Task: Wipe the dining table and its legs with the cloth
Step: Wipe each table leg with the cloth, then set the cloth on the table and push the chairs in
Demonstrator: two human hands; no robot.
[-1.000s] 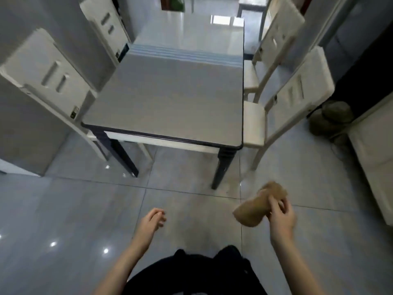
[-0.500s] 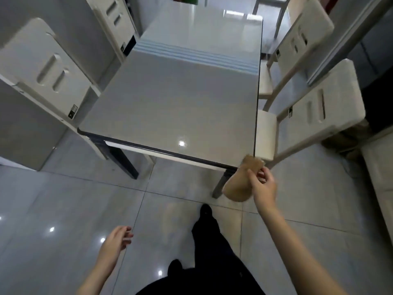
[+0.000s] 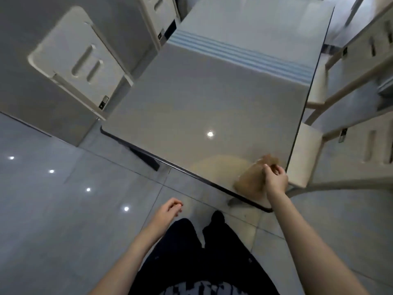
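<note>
Dark trousers (image 3: 187, 252), nearest, bottom centre, above a glossy grey tiled floor (image 3: 53, 220) dotted with light spots. Left hand (image 3: 168, 210), near centre, over the floor and short of the worktop edge; fingers loosely curled, holding nothing. Right hand (image 3: 275, 180), at the near right corner of the worktop; fingers bunched, pinching the cloth by its upper part. Cloth (image 3: 252, 179), brown, crumpled, hanging from that hand over the near right corner; contact with the surface cannot be told. Worktop (image 3: 212, 99), grey, glossy, dark-edged, running away from the viewer; pale blue striped band (image 3: 240, 54) across it further off. Dark leg (image 3: 148, 159), under the near left corner. Left chair (image 3: 78, 60), white, slotted back, drawn up at the left side. Right chair (image 3: 304, 160), white, its seat just beside the cloth's corner; a further white chair (image 3: 350, 67) behind it on the same side
</note>
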